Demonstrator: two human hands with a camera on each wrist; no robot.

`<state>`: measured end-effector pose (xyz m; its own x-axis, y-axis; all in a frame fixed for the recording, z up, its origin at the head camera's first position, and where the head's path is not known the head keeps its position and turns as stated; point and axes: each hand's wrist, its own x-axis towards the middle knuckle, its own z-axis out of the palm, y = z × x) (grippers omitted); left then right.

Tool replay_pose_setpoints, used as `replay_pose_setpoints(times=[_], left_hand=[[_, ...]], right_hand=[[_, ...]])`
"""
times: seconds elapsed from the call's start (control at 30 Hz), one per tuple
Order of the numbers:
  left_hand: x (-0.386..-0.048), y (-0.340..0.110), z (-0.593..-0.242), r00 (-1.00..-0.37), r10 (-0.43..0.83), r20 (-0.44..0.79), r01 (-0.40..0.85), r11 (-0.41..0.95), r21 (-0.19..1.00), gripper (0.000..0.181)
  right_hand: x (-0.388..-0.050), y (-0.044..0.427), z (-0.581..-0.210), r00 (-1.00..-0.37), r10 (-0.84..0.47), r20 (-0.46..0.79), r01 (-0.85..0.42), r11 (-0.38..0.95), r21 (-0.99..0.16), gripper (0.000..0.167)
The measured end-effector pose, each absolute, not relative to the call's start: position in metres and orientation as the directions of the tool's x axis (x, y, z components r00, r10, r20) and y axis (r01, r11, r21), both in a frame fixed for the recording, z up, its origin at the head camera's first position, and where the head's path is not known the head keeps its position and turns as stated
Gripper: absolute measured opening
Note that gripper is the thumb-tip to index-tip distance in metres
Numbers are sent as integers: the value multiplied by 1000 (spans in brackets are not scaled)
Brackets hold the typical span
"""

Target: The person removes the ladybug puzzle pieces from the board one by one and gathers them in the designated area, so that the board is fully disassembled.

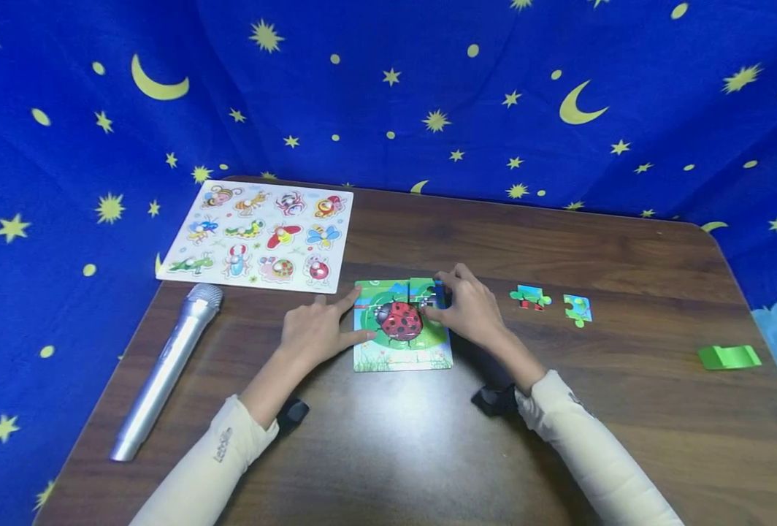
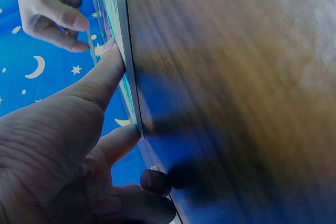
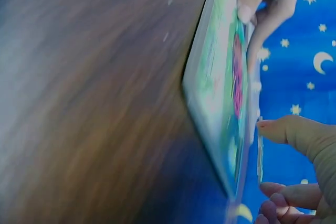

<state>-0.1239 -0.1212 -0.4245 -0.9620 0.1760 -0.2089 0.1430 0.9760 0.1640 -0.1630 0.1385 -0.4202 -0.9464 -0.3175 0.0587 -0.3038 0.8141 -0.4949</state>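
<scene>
A square ladybug jigsaw puzzle lies on the table in front of the person, its picture mostly filled in. The left hand rests at its left side, thumb pressing on the picture and index finger along the upper left edge. In the right wrist view the right hand pinches a thin puzzle piece between thumb and fingers. That piece is held on edge just above the puzzle's upper right part. Two loose puzzle pieces, one green and red and one blue and green, lie to the right.
A white insect peg board lies at the back left, with a silver microphone in front of it. A bent green object sits near the right table edge. A blue star-patterned curtain hangs behind the wooden table.
</scene>
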Motion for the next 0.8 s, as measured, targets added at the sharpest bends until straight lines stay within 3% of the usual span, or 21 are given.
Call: replay_pose_setpoints(times=[0.8], left_hand=[[-123, -121, -423, -963, 181, -199, 149, 974, 168, 91]], right_hand=[[-169, 224, -432, -976, -210, 62, -214, 861, -461, 61]])
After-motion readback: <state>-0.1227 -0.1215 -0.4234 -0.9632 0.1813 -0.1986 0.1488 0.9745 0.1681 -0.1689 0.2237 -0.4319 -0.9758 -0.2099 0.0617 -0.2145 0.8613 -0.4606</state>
